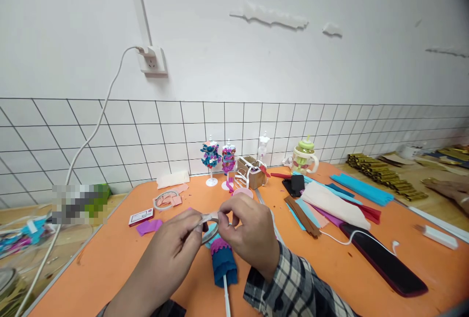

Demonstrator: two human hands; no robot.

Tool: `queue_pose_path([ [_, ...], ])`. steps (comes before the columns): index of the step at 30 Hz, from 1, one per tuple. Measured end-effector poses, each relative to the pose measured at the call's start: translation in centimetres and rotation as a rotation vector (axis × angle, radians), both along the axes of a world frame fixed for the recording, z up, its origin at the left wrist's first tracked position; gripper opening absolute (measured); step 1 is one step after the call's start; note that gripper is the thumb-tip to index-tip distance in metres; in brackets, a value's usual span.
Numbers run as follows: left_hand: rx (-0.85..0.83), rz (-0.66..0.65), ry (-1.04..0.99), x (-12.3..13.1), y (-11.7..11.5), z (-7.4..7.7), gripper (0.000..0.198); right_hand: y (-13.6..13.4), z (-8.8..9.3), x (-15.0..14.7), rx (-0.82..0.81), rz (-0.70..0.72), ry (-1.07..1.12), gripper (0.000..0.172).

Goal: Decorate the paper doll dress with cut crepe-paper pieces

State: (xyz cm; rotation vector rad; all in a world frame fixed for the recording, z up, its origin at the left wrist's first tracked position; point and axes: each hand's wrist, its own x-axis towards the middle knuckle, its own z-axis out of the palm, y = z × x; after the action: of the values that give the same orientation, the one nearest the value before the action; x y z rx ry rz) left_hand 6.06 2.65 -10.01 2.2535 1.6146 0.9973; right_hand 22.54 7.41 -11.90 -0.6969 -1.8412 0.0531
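Observation:
A narrow roll of tape [209,237] is held up between my two hands over the table. Thumb and fingers of my left hand [175,243] pinch its left side. My right hand [252,231] is closed at the right side of the roll, thumb against fingers, apparently on the tape. Just below lies a small doll-like form dressed in blue and purple crepe paper [224,264], with a white stick pointing toward me; its upper part is hidden behind my hands and the roll.
Two decorated mini mannequins [211,157] and a bare white one [263,145] stand at the back by a small cardboard box [252,173]. A cup [304,157] is at back right. Crepe strips [335,204] and a black, purple-edged object [383,261] lie right; a ring [166,200] lies left.

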Motion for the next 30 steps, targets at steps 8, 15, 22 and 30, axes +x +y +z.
queue_pose_path([
  [8, -0.095, -0.035, -0.101, -0.4, 0.2, -0.2, 0.029, -0.4, 0.8, 0.3, -0.146, 0.102, 0.096, 0.006],
  [15, -0.05, 0.034, -0.172, -0.5, 0.2, 0.0, 0.027, 0.1, 0.9, 0.1, -0.423, 0.197, 0.214, 0.007],
  [22, -0.011, -0.075, -0.126, 0.2, 0.1, 0.1, 0.018, -0.5, 1.3, 0.5, -0.324, 0.258, 0.081, 0.006],
  [30, 0.11, 0.136, -0.183, -0.5, 0.2, -0.3, 0.028, -0.6, 0.8, 0.0, -0.334, 0.195, 0.123, 0.009],
])
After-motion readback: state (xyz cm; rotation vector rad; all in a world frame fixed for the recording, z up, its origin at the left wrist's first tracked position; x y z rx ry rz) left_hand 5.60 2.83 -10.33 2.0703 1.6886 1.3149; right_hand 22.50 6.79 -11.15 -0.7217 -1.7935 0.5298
